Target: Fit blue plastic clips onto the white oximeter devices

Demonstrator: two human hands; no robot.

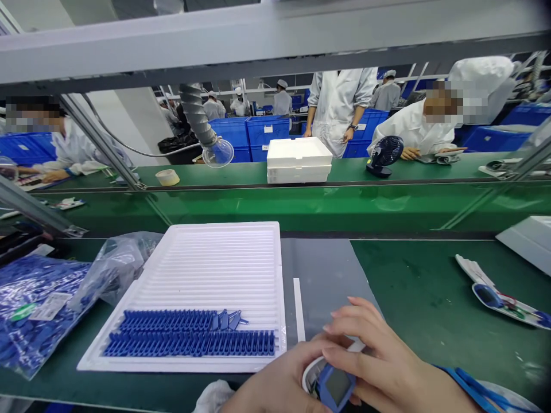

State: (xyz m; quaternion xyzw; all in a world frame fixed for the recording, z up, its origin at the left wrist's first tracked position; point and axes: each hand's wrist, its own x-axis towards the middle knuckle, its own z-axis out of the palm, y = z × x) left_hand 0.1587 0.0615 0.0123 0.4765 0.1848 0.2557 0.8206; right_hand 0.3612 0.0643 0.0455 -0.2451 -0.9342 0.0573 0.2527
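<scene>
- Blue housing (338, 387) with a dark window sat between our hands, low at the near bench edge, tilted up toward us.
- Our right fingers (348, 312) curled over its far side, grasping it firmly.
- Our left hand (275, 387) held it from below, beside a white rim (308, 376); its fingertips were hidden.
- Our right hand (379, 358) clenched above it. This two-handed hold looked sound for so small a part, leaving the window uncovered.
- Just beyond lay a grey mat (318, 275) with a white strip (298, 310).
- Farther left stood a white tray (206, 264) bearing rows of blue parts (189, 344), beside a bag of blue pieces (34, 310).
- Right, on the green bench (413, 287), lay a blue-and-white assembly (495, 295).
</scene>
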